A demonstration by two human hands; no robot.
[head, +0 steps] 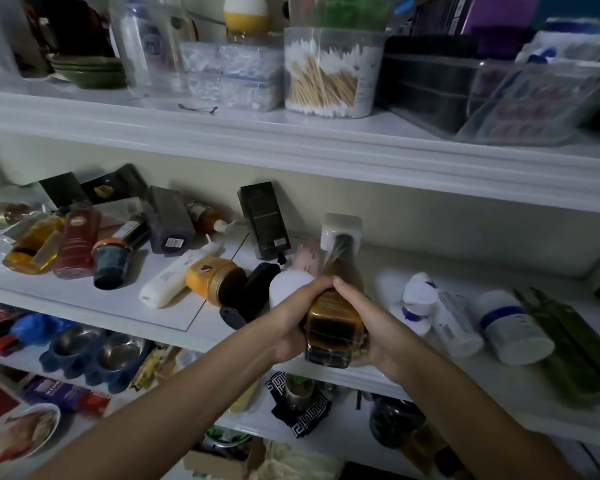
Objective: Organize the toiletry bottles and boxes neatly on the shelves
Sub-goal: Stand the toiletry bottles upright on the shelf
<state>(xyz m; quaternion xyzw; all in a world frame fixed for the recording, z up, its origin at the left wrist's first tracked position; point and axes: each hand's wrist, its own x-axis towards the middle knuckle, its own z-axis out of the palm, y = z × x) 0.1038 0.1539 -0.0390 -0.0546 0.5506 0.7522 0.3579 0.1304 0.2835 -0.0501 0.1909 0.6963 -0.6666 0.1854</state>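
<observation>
Both hands clasp an amber bottle (333, 327) at the centre of the frame, just over the front edge of the middle shelf (84, 299). The left hand (290, 323) curls round its left side and the right hand (369, 323) round its right, thumbs meeting on top, so the grip is clamped on the bottle from both sides. The bottle points away from the camera, base toward the viewer and white cap (342, 230) toward the back wall, with clear wrap over it. Left of the hands, an orange jar (215, 278) lies on its side with a white tube (174, 278) just beside it. Behind them a black box (265, 220) stands tilted against the wall and a grey box (170, 220) lies near it. Further left, a red bottle (77, 237) and a yellow bottle (32, 247) lie side by side. At the right of the frame two white bottles (513, 327) lie on the shelf, with green tubes (575, 341) beside them at the edge. On the upper shelf at top centre sits a tub of swabs (329, 74). Blue bowls (94, 355) show at lower left, on the shelf below.
</observation>
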